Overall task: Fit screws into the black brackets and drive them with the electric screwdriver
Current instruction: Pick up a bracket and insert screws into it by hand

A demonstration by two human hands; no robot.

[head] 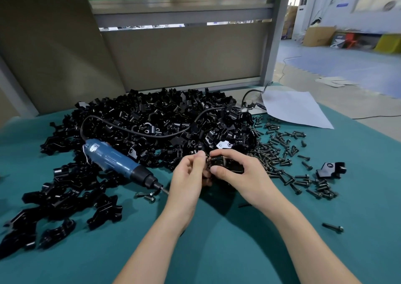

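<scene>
right hand point(240, 173) gripping black bracket point(227, 164), left hand point(191, 170) pinching screw point(207, 158) at its end, electric screwdriver point(121, 162) lying on bracket pile point(156, 118), loose screws point(286, 162) toward worktop's right edge

A teal-covered table point(217, 251) bears heaped black brackets point(152, 118) centrally, an electric screwdriver point(117, 160) left of centre, screws point(282, 157) right, and a sheet of paper point(293, 107) upper right.

Bare teal mat point(227, 251) lies open across the frame's lower centre and right. The bracket pile point(152, 118) blocks centre and left. The electric screwdriver point(121, 164) lies against it, and loose screws point(280, 160) litter the middle right.
</scene>
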